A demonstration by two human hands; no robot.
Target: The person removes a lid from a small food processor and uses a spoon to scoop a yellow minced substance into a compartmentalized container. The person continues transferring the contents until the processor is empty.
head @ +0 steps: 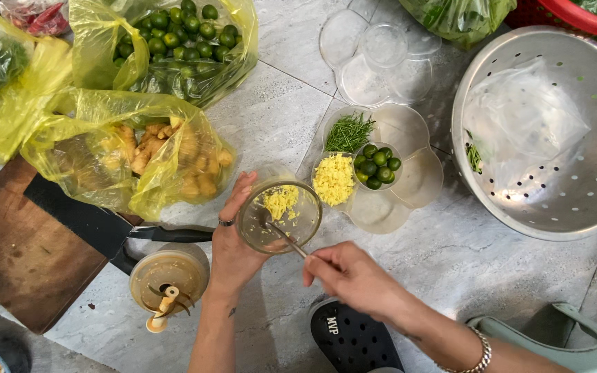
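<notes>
My left hand [233, 238] grips a clear round chopper bowl [279, 215], tilted toward a clear flower-shaped sectioned tray [419, 181]. Yellow minced ginger [281, 200] clings inside the bowl. My right hand [350, 276] holds a metal spoon [285, 240] with its tip inside the bowl. The tray holds a heap of yellow mince [334, 179], shredded green leaves [349, 132] and small green limes [376, 166] in the middle cup.
A chopper lid with blades [167, 280] lies by a cleaver [105, 224] and wooden board [15, 255]. Yellow bags hold ginger [146, 159] and limes [181, 38]. A metal colander [554, 131] sits right, a clear tray lid [374, 59] behind. A black sandal [350, 338] lies below.
</notes>
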